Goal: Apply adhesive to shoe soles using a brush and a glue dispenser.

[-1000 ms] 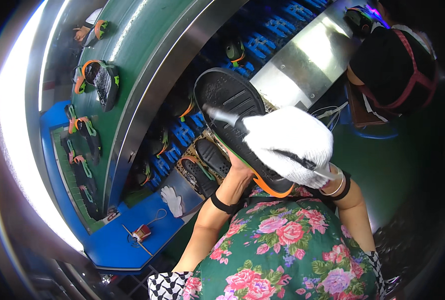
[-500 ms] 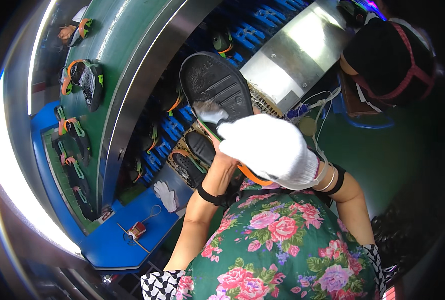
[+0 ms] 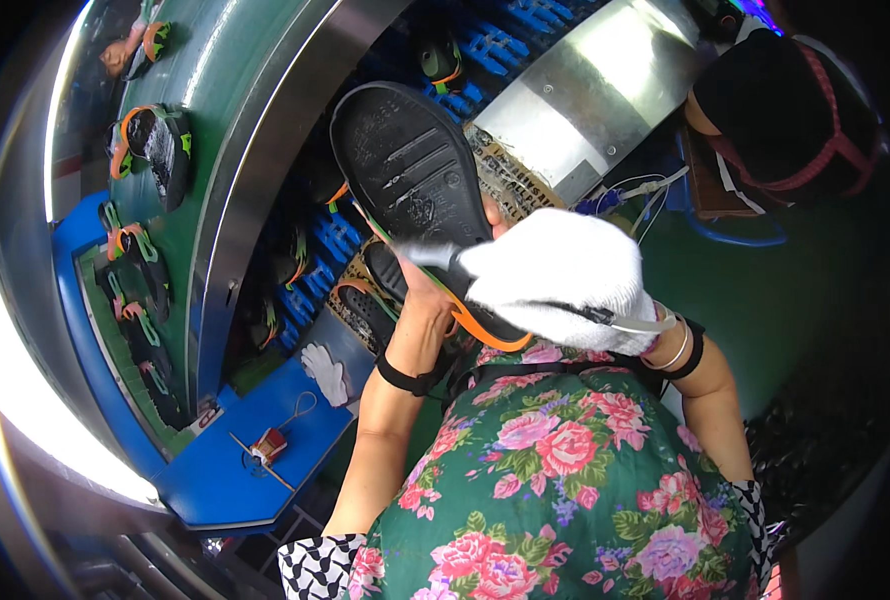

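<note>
A black-soled clog (image 3: 405, 160) is held upside down in front of me, its tread facing up and an orange strap along its near edge. My bare left hand (image 3: 428, 300) wraps round it from below, with fingertips showing at its right side. In a white knitted glove, my right hand (image 3: 560, 275) closes on a small brush (image 3: 430, 254). The brush's pale bristles are blurred and lie across the clog's left edge; its dark handle is mostly hidden by the glove. I cannot tell whether the bristles touch the edge.
Several clogs ride a green conveyor (image 3: 220, 95) at left. Another pair of clogs (image 3: 367, 310) lies below my left hand, next to blue racks. A blue shelf (image 3: 215, 490) holds a white glove (image 3: 325, 373) and a red block (image 3: 267, 445) with sticks. A co-worker (image 3: 775, 120) sits at upper right.
The brush has shifted from the middle of the sole to its left edge. The clog is held a little farther up and left in view, and my gloved hand has turned slightly.
</note>
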A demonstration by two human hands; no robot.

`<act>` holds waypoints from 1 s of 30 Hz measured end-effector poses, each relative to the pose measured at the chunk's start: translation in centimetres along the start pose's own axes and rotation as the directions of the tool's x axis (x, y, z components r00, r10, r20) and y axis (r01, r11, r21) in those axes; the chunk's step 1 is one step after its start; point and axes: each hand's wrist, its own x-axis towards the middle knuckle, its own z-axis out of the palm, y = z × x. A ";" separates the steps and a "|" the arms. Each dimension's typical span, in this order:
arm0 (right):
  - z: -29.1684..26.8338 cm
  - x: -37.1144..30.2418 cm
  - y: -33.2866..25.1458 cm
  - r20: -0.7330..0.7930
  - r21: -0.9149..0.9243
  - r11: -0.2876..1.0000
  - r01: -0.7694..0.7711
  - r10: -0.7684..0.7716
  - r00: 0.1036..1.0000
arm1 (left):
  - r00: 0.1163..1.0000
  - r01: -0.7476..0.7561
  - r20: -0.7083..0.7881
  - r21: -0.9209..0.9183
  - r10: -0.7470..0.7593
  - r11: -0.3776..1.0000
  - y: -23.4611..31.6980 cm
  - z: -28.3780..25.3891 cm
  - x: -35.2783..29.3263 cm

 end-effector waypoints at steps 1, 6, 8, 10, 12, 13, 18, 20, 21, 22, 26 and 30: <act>0.1 -0.3 0.1 0.009 -0.009 1.000 -0.022 0.023 1.000 | 0.999 -0.034 0.010 0.015 0.034 0.999 -0.1 0.3 0.0; 1.5 -1.5 0.1 0.086 -0.014 1.000 -0.026 0.027 0.996 | 0.991 -0.061 0.118 -0.008 0.062 0.998 -0.1 0.2 0.5; 0.9 -0.8 0.0 0.023 -0.011 0.999 0.053 -0.052 0.998 | 0.989 -0.051 0.143 0.054 0.043 0.997 0.6 -0.1 0.9; -0.2 -0.8 0.2 0.007 0.020 0.997 -0.068 0.068 0.998 | 0.986 -0.133 0.098 -0.060 0.138 0.989 0.6 0.8 0.9; 0.1 -1.3 0.5 0.022 -0.039 0.999 -0.037 0.038 0.999 | 0.989 -0.068 0.129 -0.037 0.072 0.997 1.4 0.9 1.2; 0.4 -1.4 0.5 0.041 -0.041 0.999 -0.009 0.011 0.999 | 0.990 -0.119 0.078 0.025 0.117 0.993 1.4 2.4 1.5; 1.4 -1.4 0.7 0.007 0.003 0.999 0.044 -0.044 0.999 | 0.960 -0.276 0.085 0.109 0.267 0.955 1.5 2.9 1.8; -0.4 -0.6 0.3 0.032 0.106 0.990 -0.094 0.091 0.995 | 0.957 -0.287 0.082 0.138 0.278 0.948 1.8 3.0 1.9; -0.7 -0.5 0.5 0.023 0.075 0.993 -0.093 0.091 0.996 | 0.960 -0.278 0.062 0.147 0.271 0.949 2.1 2.8 2.0; -0.8 -0.5 0.6 0.013 0.044 0.995 -0.091 0.090 0.996 | 0.964 -0.267 0.043 0.157 0.264 0.951 2.2 2.8 2.1; 0.6 -1.0 0.7 0.010 -0.045 0.999 0.004 -0.003 1.000 | 0.951 -0.308 0.058 0.238 0.303 0.921 2.5 1.8 2.4; 0.2 -0.6 0.9 0.028 0.015 1.000 -0.023 0.022 0.999 | 0.951 -0.308 0.079 0.186 0.298 0.933 2.4 2.2 2.5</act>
